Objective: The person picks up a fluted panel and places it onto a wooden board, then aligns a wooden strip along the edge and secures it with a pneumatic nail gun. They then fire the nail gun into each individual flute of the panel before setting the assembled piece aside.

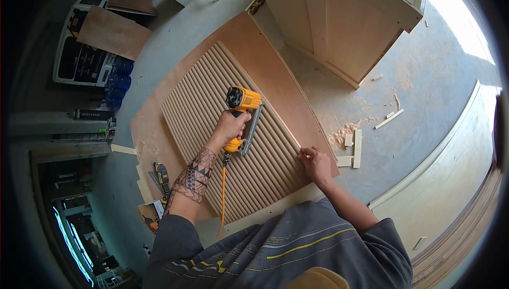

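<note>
My left hand (232, 127) is wrapped round the grip of a yellow and black nail gun (245, 99), held over a panel of parallel wooden ribs (201, 85). An orange air hose (223, 199) runs down from the tool's handle. At the right edge of the ribbed panel, my right hand (316, 165) has its fingers pressed together against the outermost strip; whatever is between the fingertips is too small to make out. The ribbed panel lies on a larger brown board (265, 58).
A wooden cabinet (339, 21) stands beyond the board. Wood offcuts (357, 148) and shavings lie on the floor at the right, near a long pale panel (435, 183). Another yellow and black tool (162, 175) rests at the left. Blue bottles (119, 82) stand farther back.
</note>
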Tool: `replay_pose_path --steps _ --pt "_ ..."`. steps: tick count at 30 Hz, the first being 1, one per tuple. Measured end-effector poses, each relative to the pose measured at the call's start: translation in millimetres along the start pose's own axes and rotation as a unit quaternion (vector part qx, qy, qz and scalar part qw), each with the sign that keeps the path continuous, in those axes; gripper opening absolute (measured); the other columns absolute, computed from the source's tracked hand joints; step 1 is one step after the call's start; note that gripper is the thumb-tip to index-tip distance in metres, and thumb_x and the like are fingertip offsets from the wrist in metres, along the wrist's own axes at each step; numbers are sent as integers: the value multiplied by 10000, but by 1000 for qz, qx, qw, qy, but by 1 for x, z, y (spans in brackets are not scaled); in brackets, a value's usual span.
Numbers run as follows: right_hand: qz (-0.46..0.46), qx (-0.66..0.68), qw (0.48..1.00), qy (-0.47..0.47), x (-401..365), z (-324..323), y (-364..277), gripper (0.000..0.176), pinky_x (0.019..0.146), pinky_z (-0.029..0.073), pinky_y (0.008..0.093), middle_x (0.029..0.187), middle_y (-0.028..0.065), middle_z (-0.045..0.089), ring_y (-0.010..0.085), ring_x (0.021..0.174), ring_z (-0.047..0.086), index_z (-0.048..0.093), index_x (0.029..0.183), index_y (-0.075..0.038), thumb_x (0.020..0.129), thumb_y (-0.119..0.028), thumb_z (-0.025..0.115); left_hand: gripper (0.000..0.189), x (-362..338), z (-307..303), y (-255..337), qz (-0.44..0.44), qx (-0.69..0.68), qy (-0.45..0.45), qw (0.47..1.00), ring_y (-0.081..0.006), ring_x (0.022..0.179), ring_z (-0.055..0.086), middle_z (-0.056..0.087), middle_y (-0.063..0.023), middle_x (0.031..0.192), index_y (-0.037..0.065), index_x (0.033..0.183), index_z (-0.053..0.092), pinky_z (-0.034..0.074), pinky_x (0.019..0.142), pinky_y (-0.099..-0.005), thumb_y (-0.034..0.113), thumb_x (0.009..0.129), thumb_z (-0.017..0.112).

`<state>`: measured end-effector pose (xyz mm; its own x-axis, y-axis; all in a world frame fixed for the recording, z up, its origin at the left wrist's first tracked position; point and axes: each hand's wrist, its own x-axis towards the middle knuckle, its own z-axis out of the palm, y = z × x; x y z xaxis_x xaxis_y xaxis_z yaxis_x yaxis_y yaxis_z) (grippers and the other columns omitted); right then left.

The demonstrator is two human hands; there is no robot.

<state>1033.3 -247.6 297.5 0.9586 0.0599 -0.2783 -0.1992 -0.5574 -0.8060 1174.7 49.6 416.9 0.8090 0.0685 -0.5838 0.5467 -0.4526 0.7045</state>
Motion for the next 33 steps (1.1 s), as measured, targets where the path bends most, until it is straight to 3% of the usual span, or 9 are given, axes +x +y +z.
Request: replay_pose_path --steps 9,11,23,24,30,31,33 --pt "-44 -19 999 13 -2 2 -1 190 778 584 510 980 142 737 373 890 743 801 1068 -125 952 -266 748 246 -4 7 1 -7 -6 12 1000 -111 482 583 598 -13 646 -19 1006 695 493 459 -297 225 979 701" --pt "-48 -16 999 11 -2 1 -3 191 775 583 512 975 143 735 375 885 742 801 1065 -124 952 -268 747 232 -9 13 8 -30 21 13 999 -71 500 523 562 27 670 12 1090 675 466 468 -268 231 1019 699" --pt "-33 -10 999 9 -2 1 -3 219 801 590 504 1000 140 749 383 908 748 809 1058 -116 957 -298 739 195 -11 15 18 -47 95 15 994 -92 491 552 581 4 663 3 986 673 484 466 -278 197 995 675" --pt "-32 -10 999 6 -2 2 -2 222 806 589 506 1003 141 750 385 909 748 812 1070 -120 955 -297 741 300 -10 14 15 -30 69 20 997 -146 467 607 625 -54 634 -49 866 685 509 458 -319 234 966 690" --pt "-17 2 1000 -23 2 -3 11 259 834 592 485 1033 167 759 379 903 751 801 1062 -83 912 -294 788 275 -55 27 4 -4 26 -11 1000 -107 495 602 612 -25 651 -37 1013 706 514 485 -273 236 978 719" --pt "-10 51 998 -17 0 -3 20 271 832 592 475 1043 177 762 368 894 755 796 1045 -60 886 -279 819 287 -69 34 3 -10 51 -23 998 -103 512 622 659 -51 696 -37 1068 739 517 495 -270 233 970 729" --pt "3 100 995 -18 -12 -7 30 287 829 591 465 1053 186 765 356 885 758 790 1028 -38 861 -264 849 323 -91 51 -2 -16 117 -53 992 -206 644 742 763 -131 819 -30 1128 762 592 607 -336 242 954 749"
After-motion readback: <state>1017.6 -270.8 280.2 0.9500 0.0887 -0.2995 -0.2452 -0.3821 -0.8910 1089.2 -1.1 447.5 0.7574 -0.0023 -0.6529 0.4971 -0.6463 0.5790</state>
